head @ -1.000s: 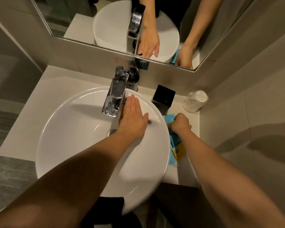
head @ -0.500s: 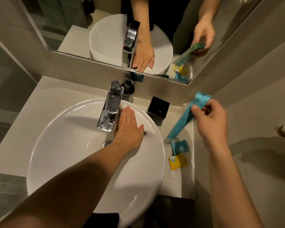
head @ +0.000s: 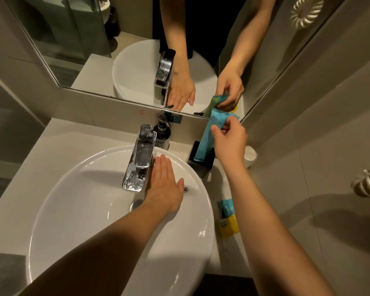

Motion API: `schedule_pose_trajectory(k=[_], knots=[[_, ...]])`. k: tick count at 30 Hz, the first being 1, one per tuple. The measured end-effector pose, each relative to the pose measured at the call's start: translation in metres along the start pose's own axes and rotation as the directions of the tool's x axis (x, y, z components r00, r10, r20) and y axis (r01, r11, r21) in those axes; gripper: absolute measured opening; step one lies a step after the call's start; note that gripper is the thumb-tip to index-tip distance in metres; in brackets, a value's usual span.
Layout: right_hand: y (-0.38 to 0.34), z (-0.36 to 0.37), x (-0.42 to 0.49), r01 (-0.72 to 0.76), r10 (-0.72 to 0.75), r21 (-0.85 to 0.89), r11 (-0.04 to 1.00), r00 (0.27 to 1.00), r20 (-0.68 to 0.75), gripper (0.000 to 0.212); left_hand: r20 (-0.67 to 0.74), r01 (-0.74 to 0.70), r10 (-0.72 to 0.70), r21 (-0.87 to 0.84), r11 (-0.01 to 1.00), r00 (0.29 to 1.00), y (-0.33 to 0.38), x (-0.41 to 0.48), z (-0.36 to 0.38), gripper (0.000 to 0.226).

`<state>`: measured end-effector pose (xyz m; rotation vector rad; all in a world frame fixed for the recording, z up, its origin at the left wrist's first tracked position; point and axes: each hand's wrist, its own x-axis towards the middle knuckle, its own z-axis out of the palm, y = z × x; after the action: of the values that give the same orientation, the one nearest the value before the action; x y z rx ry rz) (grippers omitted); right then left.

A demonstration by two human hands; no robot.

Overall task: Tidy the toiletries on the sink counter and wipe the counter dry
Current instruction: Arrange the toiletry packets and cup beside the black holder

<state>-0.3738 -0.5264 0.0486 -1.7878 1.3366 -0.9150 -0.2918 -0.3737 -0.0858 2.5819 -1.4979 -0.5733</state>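
Toiletries first: the long teal packet (head: 208, 135) is up at one o'clock, pinched at its top end by the right hand (head: 230, 141), thumb and fingers closed on it. Its lower end stands down inside the black square holder (head: 202, 162), tilted a little to the right. Printing on the packet is too blurred to read.

Biggest thing in view is the white basin (head: 90, 210), filling the centre and running off toward six o'clock. The pale surface (head: 58, 137) wraps round it from nine to three o'clock. The left hand (head: 163, 189) lies flat and open inside the bowl, fingers together, holding nothing, just beside the chrome tap (head: 140, 157), which is spotted with droplets.

Behind the tap at twelve o'clock stands a dark pump bottle (head: 163, 133), partly hidden by the tap. At three o'clock a white cup (head: 250, 155) peeks out, mostly covered by the right forearm. Down at four o'clock lie a small teal sachet (head: 226, 208) and a yellow sachet (head: 230, 227), touching, both partly under the arm.
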Motion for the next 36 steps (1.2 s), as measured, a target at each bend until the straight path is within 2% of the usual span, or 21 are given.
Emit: schedule_pose_trajectory(k=[3,9,12,18,20,23,25,27,32,36], knots=[[0.023,0.016,-0.002,-0.068,0.070,-0.052,0.996,0.997,0.035,0.009,-0.001,0.002,-0.002,-0.002,1.000,1.000,0.001,-0.001,-0.001,0.077],[0.040,0.031,0.003,-0.162,0.165,-0.045,0.986,0.983,0.082,0.013,0.001,-0.005,0.005,0.012,1.000,1.000,0.003,-0.002,-0.005,0.077],[0.043,0.030,0.007,-0.174,0.176,-0.024,0.984,0.980,0.097,0.013,0.000,-0.005,0.005,0.018,1.000,1.000,0.003,-0.003,-0.005,0.077],[0.051,0.004,0.002,-0.165,0.153,0.076,0.983,0.977,0.147,0.031,0.026,-0.005,0.005,0.012,1.000,1.000,0.003,0.000,-0.002,0.078],[0.067,-0.016,-0.005,-0.172,0.164,0.073,0.982,0.981,0.103,0.021,0.015,-0.006,0.006,0.024,1.000,1.000,0.001,0.001,-0.001,0.078],[0.108,-0.045,-0.023,-0.273,0.283,-0.106,0.956,0.955,0.091,0.016,0.006,-0.010,0.009,0.038,0.999,1.000,0.001,0.001,0.001,0.079],[0.138,-0.057,-0.036,-0.326,0.391,-0.347,0.879,0.910,0.135,0.011,0.002,-0.011,0.011,0.037,0.999,1.000,0.001,0.000,0.000,0.079],[0.160,-0.061,-0.048,-0.346,0.477,-0.510,0.788,0.866,0.150,0.018,-0.003,-0.012,0.012,0.036,0.999,1.000,0.001,0.001,-0.001,0.079],[0.170,-0.046,-0.059,-0.357,0.570,-0.655,0.665,0.811,0.136,0.035,-0.009,-0.006,0.006,0.022,1.000,1.000,0.002,-0.001,-0.003,0.078],[0.165,-0.032,-0.057,-0.357,0.590,-0.697,0.622,0.799,0.117,0.035,-0.013,-0.003,0.003,0.008,1.000,1.000,0.003,-0.002,-0.004,0.078]])
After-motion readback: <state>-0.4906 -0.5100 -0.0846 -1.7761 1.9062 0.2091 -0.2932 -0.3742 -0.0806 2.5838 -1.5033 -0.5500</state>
